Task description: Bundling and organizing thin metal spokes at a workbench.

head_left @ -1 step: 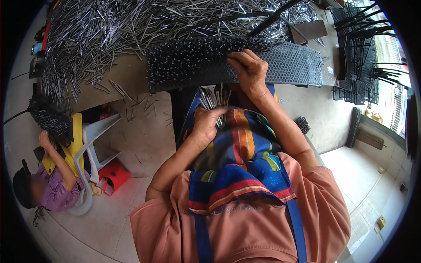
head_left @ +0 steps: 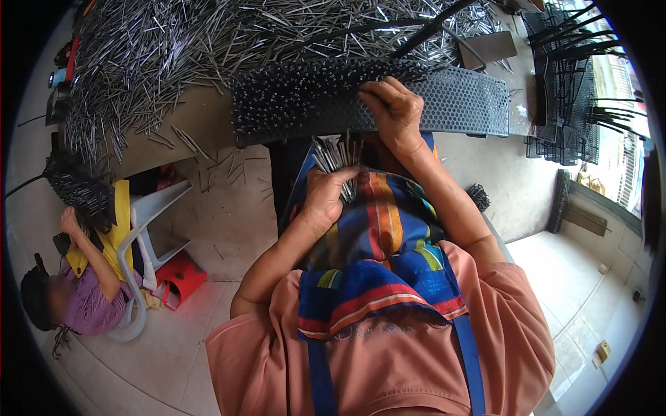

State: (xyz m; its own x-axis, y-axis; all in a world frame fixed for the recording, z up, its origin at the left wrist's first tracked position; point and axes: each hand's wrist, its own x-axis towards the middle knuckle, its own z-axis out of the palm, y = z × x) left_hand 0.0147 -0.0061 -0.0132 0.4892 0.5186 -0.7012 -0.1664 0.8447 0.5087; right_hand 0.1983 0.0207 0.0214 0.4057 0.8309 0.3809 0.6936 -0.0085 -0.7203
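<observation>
A curved dark plate full of small round holes point(head_left: 458, 104) lies across in front of me. Its left part and far edge are thick with thin rods standing in the holes point(head_left: 277, 93). Over the plate's middle, my right hand point(head_left: 397, 114) is closed in a pinch, thumb against the fingers; whatever it holds is too small or hidden to make out. Lower, above my apron, my left hand point(head_left: 327, 193) wraps round a bundle of thin grey metal rods point(head_left: 338, 154), which fan out upward toward the plate's near edge.
Loose rods heap up on the table point(head_left: 159, 62) behind the plate, and a few lie scattered on the floor. A dark bar point(head_left: 433, 31) slants above the plate. Dark mesh racks point(head_left: 565, 90) stand at right. Another person point(head_left: 90, 291) sits at left beside a red stool point(head_left: 179, 277).
</observation>
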